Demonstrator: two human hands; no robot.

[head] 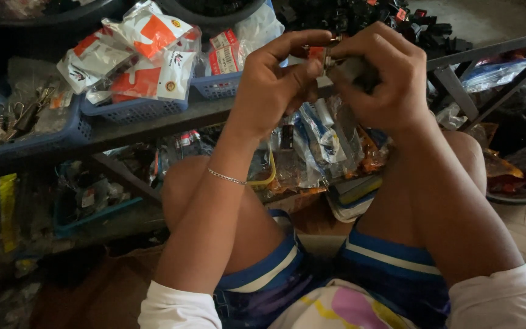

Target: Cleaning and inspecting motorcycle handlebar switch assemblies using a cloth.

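Both hands up in front of the shelf edge, working one small metal part (334,61), grey with a bit of orange at the top; can't tell what it is. Left hand (275,82) pinches it from the left, thumb and forefinger closed on it. Right hand (382,76) wraps over it, fingers curled tight. Thin silver bracelet (226,177) on left wrist. Blue basket (135,108) of white-and-orange packets (153,55) on the shelf, well left.
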